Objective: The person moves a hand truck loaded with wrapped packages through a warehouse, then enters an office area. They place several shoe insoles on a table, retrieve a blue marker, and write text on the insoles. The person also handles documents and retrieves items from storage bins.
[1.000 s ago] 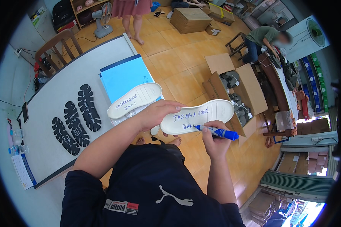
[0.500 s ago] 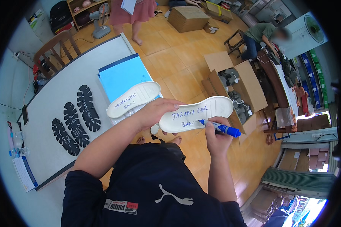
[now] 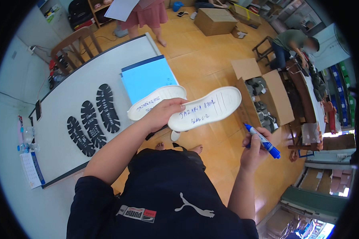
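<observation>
In front of me a white shoe sole [image 3: 223,101] with blue handwriting is held by its heel end in my left hand [image 3: 166,112]. To the right, apart from the sole, my right hand [image 3: 256,149] grips a blue marker [image 3: 263,140], its tip uncovered and pointing up toward the sole. A second white shoe sole [image 3: 147,99], also written on, lies at the table's edge, partly behind my left hand. Further left rest three black shoe soles, one of them the notched black sole [image 3: 107,108], bearing pale writing.
The white table [image 3: 60,103] carries a light-blue folder [image 3: 149,77]. An opened carton [image 3: 281,97] of grey shoes stands on the floor at right. One person [image 3: 293,46] sits bent over a bench; another [image 3: 147,18] stands beyond the table holding papers.
My right hand with the marker has moved away from the sole, rightward and down. A further mark now ends the lower line of writing. The view has shifted a little.
</observation>
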The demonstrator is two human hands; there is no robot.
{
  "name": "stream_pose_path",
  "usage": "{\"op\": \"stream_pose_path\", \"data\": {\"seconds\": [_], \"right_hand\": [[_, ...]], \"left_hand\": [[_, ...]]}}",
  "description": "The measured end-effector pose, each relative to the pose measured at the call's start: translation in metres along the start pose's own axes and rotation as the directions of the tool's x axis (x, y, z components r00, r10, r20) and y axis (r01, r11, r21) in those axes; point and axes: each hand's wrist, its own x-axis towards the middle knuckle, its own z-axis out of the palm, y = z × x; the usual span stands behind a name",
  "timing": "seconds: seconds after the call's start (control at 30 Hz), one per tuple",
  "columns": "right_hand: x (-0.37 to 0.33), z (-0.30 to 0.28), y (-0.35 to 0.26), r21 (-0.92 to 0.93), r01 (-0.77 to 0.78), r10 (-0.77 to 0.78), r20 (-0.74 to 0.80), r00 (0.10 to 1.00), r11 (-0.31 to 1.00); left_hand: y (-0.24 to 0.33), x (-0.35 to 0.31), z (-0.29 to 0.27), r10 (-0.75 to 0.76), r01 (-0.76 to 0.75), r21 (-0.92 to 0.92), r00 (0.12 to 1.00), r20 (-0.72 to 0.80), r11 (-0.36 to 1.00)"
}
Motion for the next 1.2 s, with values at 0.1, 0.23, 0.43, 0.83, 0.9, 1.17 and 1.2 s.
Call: {"op": "stream_pose_path", "data": {"seconds": [0.1, 0.23, 0.43, 0.83, 0.9, 1.17, 1.2], "right_hand": [[-0.002, -0.002, 0.005, -0.085, -0.002, 0.003, 0.012, 1.0, 0.996], [-0.006, -0.005, 0.01, -0.087, -0.052, 0.061, 0.112, 0.992, 0.995], [-0.008, -0.001, 0.021, 0.124, -0.361, 0.346, 0.129, 0.93, 0.924], [-0.025, -0.014, 0.052, 0.607, -0.543, 0.603, 0.128, 0.788, 0.58], [-0.028, -0.016, 0.052, 0.591, -0.512, 0.596, 0.065, 0.8, 0.623], [-0.042, -0.046, 0.039, 0.317, -0.504, 0.553, -0.085, 0.829, 0.804], [-0.045, -0.057, 0.036, 0.298, -0.491, 0.541, -0.112, 0.833, 0.818]], "left_hand": [[0.008, -0.014, -0.048, 0.036, -0.054, -0.119, 0.988, -0.147, 0.991], [0.02, -0.038, -0.099, 0.156, -0.113, 0.127, 0.899, -0.41, 0.986], [-0.004, -0.045, -0.125, 0.177, 0.012, 0.381, 0.871, -0.458, 0.925], [-0.031, -0.035, -0.088, 0.69, -0.26, 0.79, 0.674, -0.264, 0.556], [-0.042, -0.031, -0.059, 0.569, -0.309, 0.687, 0.801, -0.185, 0.658], [-0.101, 0.001, 0.038, 0.097, -0.352, 0.724, 0.924, 0.37, 0.594], [-0.108, 0.005, 0.048, 0.096, -0.379, 0.694, 0.907, 0.411, 0.612]]}}
